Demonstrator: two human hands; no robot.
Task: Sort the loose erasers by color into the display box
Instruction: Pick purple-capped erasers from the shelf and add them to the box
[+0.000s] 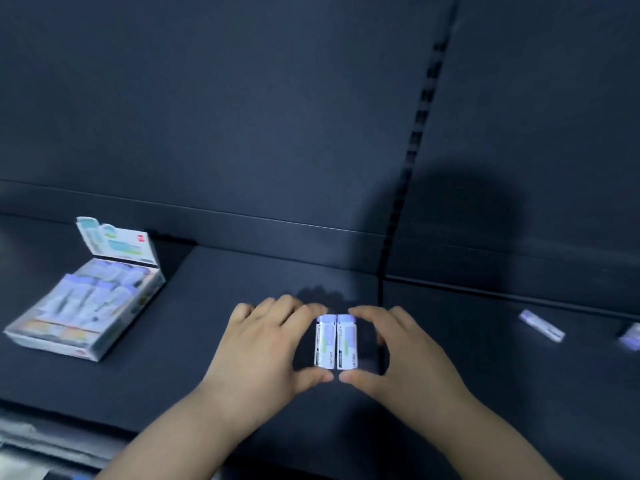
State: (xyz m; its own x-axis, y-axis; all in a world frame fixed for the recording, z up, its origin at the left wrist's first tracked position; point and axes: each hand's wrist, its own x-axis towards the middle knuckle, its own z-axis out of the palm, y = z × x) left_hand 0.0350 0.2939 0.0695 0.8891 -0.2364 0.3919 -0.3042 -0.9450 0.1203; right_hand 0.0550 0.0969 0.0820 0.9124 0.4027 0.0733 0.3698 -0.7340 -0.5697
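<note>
Two bare forearms enter from the bottom edge of the frame and meet just below its centre, over a dark shelf surface [214, 323]. In the lower left corner, nearest the viewer, is a pale grey blurred edge, too smeared to identify. The left hand [266, 344] and right hand [401, 355] face each other, their thumb tips almost touching. Between them they frame two small white erasers with lilac far ends, lying side by side with their long sides touching. The left hand pinches the left eraser [325, 341], thumb at its near end and curled fingers at its far end. The right hand pinches the right eraser [347, 341] the same way. It is not clear whether the pair rests on the shelf or is held just above it. Further back, at the left of the frame, the display box [86, 306] sits tilted on the shelf, well apart from the hands. Its printed lid flap [117, 242] stands up, and rows of pale erasers lie inside, blurred. At the right edge, well apart from the hands, lie two loose erasers, one [542, 325] angled and one [632, 336] partly cut off. Behind everything rises a dark back panel [207, 98] with a slotted upright strip [420, 116] running down it, and a rounded shadow [460, 209] falls to the right of that strip.
</note>
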